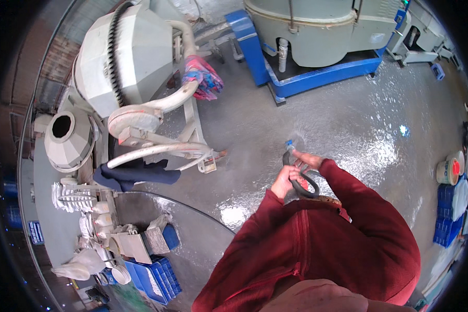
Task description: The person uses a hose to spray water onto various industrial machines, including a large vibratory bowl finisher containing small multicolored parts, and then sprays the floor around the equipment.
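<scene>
A dark hose [309,192] loops in front of my body, its blue-tipped end [289,142] pointing away from me over the wet floor. What looks like a faint spray of water shows around that tip. My left hand [283,181] is closed round the hose below the tip. Closer to the blue end, my right hand [308,160] grips the hose with its fingers reaching along it. Part of each grip is hidden by the fingers and the loop.
At the left stands a grey drum mixer [145,57] with a ring handle [156,151] and cloths on it. A large machine on a blue base [322,75] is ahead. A hose line [192,206] crosses the floor. Blue crates [153,278] lie lower left; buckets [447,171] stand right.
</scene>
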Demonstrator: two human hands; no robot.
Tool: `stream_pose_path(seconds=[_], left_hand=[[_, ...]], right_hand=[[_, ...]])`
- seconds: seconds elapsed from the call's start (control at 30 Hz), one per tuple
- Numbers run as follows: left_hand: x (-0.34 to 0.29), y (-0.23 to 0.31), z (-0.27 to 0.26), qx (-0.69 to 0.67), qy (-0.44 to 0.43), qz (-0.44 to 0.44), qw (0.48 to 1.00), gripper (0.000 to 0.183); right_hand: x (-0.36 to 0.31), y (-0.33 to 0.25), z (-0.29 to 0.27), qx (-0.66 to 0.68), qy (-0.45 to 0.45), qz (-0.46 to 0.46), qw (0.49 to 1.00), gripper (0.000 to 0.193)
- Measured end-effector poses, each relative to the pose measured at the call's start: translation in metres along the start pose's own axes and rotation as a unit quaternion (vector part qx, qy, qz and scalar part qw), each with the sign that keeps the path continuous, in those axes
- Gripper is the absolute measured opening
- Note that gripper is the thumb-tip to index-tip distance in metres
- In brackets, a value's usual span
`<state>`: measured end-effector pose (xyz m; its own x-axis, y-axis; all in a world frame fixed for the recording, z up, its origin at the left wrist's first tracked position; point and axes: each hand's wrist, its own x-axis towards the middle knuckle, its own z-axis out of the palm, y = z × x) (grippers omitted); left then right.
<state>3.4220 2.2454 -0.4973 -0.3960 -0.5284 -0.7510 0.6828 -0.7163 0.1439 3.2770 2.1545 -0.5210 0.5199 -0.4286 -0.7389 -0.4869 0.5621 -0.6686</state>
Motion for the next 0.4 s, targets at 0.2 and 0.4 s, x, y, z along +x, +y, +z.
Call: stream_pose_path(seconds=[0.2, 0.4], left_hand=[[0.008, 0.031, 0.084, 0.274, -0.026, -0.071, 0.959, 0.011], [0.01, 0.075, 0.141, 0.366, -0.076, -0.198, 0.906, 0.011]], right_hand=[[-0.031, 0.029, -0.083, -0.31, 0.385, -0.177, 0.851, 0.058], [-0.04, 0.051, -0.18, -0.254, 0.165, -0.209, 0.93, 0.054]])
